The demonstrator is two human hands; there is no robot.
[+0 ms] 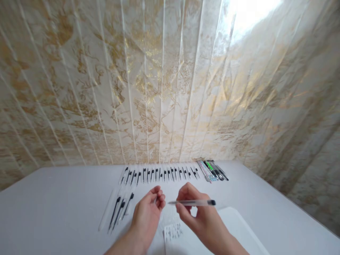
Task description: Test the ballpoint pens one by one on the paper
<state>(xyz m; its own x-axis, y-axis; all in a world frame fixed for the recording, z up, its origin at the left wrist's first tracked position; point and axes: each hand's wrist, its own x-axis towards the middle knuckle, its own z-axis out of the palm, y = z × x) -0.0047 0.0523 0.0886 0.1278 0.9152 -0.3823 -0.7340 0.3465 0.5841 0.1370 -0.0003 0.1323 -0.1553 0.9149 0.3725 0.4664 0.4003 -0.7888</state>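
My right hand (200, 216) pinches a ballpoint pen (192, 203) with a translucent barrel. The pen lies almost level, its pointed end towards the left and its black end at the right. Just left of that tip is my left hand (147, 214), palm turned up and fingers curled. A small greyish piece shows between those fingers, too little of it to name. Beneath the hands, a sheet of paper (183, 244) with handwriting lies on the table.
Several clear pen barrels with black refills and caps (120, 209) lie left of my left hand. Along the back runs a row of similar pen parts (159, 175). A bundle of assorted pens (214, 170) ends that row at the right. A gold-patterned curtain (148, 88) hangs behind the white table (58, 212).
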